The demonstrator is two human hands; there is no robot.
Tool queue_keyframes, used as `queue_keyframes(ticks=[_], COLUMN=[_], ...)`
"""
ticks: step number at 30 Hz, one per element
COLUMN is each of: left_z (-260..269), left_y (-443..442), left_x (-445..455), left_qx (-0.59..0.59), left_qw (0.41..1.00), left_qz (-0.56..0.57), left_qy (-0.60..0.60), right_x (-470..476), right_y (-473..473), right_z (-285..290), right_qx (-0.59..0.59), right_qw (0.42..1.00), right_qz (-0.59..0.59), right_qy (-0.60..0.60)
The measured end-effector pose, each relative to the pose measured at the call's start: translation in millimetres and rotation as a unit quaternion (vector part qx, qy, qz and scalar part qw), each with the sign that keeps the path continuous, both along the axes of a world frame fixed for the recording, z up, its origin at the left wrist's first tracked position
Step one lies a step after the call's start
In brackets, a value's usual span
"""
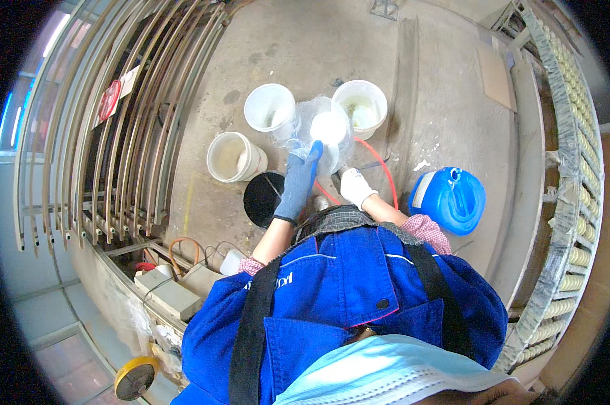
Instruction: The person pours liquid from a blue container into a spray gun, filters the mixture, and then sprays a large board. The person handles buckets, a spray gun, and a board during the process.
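Observation:
My left hand, in a blue-grey knitted glove, grips a sheet of translucent mesh or film, its thumb reaching up to a tilted white container. The round, bright white part of the container is overexposed, so its contents cannot be told. At the container's lower end is my right hand, in a white glove; its fingertips are partly hidden. Just beyond sit a white plastic bucket and another white bucket with yellowish residue inside. A third white bucket stands to the left, near a black bucket.
A red hose curves over the concrete floor beside my right hand. On the right stands a blue plastic jerrycan, with a roller rack farther out. Long metal rails line the left side, above a grey box.

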State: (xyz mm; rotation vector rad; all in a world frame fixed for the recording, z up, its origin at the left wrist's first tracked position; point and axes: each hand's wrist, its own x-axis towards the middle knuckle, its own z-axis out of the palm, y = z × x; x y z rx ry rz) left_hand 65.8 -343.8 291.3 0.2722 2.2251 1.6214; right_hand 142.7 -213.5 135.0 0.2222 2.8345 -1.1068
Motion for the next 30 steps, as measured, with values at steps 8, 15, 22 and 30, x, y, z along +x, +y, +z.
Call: queue_keyframes(ticks=[8, 15, 22, 30], left_z=[29.1, 20.6, 9.2, 32.4], left_y=[2.9, 0.4, -9.0, 7.7], left_x=[16.7, 13.9, 11.4, 5.9], left_qx=[0.071, 0.109, -0.023, -0.168], left_qw=[0.995, 0.991, 0.959, 0.959], left_qz=[0.018, -0.068, -0.223, -0.187], left_qy=[0.072, -0.037, 0.172, 0.132], right_x=[-2.9, -13.2, -9.5, -8.8], right_y=[0.2, 1.2, -4.2, 6.8], right_z=[61.9, 22.9, -0.6, 53.2], right_qx=[-0.115, -0.029, -0.262, -0.035], right_qw=[0.993, 0.988, 0.96, 0.996], right_qz=[0.003, 0.061, -0.009, 0.028], right_qy=[-0.041, -0.136, 0.097, -0.079])
